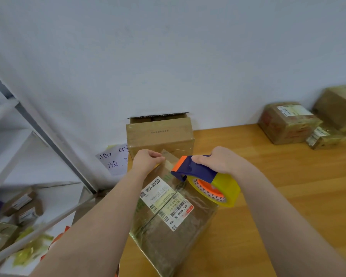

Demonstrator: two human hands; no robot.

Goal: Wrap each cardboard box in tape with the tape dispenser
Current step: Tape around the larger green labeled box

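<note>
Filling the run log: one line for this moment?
taping | left hand holds box | right hand grips tape dispenser over box

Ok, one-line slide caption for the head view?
Right hand holds the tape dispenser against a labelled cardboard box; left hand grips its far end.

taped box (174, 220) on table (288, 176), open box (160, 134) behind it, parcels (288, 122) far right

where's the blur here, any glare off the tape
Head view: motion blur smears the taped boxes far right and the shelf clutter lower left; glare sheens the tape on the labelled cardboard box; its shipping label and the tape dispenser are sharp.
</note>
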